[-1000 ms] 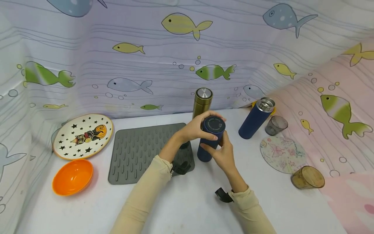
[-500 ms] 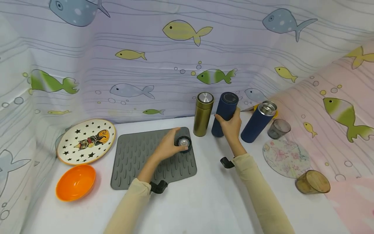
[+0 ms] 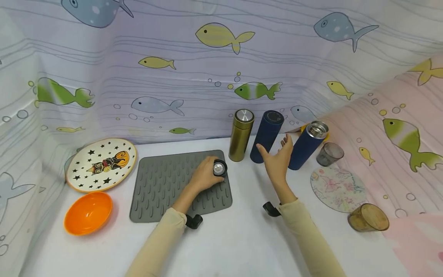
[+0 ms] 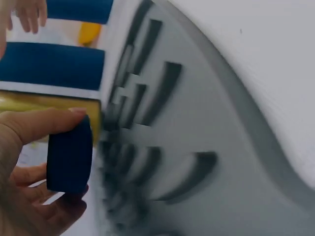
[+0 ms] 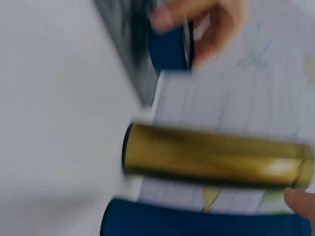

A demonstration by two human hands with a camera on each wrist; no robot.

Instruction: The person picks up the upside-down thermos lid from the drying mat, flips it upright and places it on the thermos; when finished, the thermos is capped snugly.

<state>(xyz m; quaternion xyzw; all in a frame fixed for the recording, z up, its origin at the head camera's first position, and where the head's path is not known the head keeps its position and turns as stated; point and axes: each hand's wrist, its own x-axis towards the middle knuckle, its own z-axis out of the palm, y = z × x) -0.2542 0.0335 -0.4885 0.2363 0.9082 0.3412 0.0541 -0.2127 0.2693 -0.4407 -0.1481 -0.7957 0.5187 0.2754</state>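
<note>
Blue bottle cap (image 3: 219, 168) sits in left hand (image 3: 205, 177) fingers on the mat (image 3: 162, 184); right hand (image 3: 277, 161) spreads its fingers just beside the upright blue bottle (image 3: 265, 136).

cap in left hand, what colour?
Dark blue cap, silver inside; the left wrist view shows the blue best.

Left hand (image 3: 204, 177) curled in a grip — right hand (image 3: 277, 159) raised, fingers spread, holding nothing

Right hand (image 3: 277, 161) released capped blue flask (image 3: 266, 136), now open just beside it; left hand (image 3: 204, 177) grips blue cap (image 3: 219, 168) on mat (image 3: 162, 188).
</note>
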